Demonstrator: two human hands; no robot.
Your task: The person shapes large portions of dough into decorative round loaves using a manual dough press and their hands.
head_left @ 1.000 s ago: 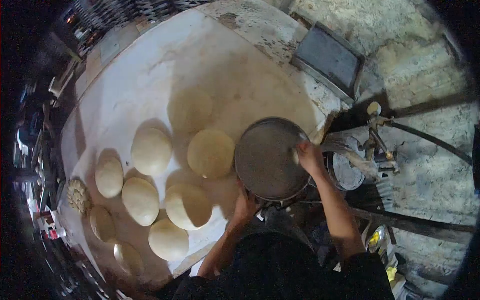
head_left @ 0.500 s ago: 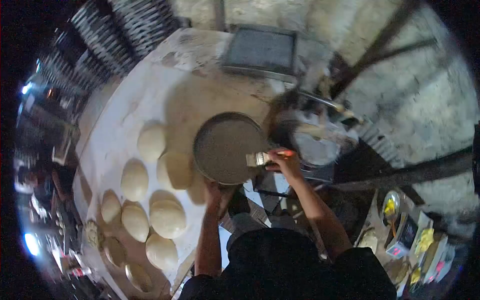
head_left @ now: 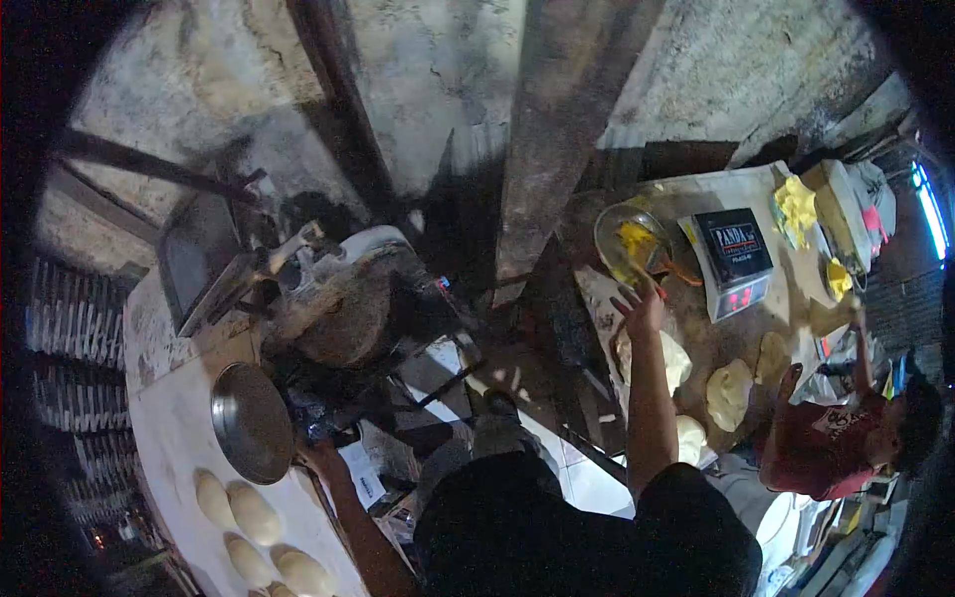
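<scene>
My left hand (head_left: 320, 460) is closed at the near rim of a round metal baking pan (head_left: 249, 423), on the left worktable; its fingers are partly hidden. My right hand (head_left: 644, 310) is stretched out to the right, at the edge of a metal bowl (head_left: 609, 239) with yellow fat in it. A red handle end shows by its fingers, like that of the brush seen earlier; the bristles are hard to make out. An orange-handled utensil (head_left: 681, 274) leans in the bowl. Several dough balls (head_left: 256, 512) lie in front of the pan.
A digital scale (head_left: 734, 249) stands beside the bowl, with yellow lumps (head_left: 796, 209) behind it. Flattened dough (head_left: 729, 393) lies on the right table. A person in a red shirt (head_left: 826, 448) is at the right. A rectangular tray (head_left: 199, 249) stands at the back left.
The view has swung to the right. My right hand has left the inside of the pan and reached across to the bowl of yellow fat. My left hand stays at the pan.
</scene>
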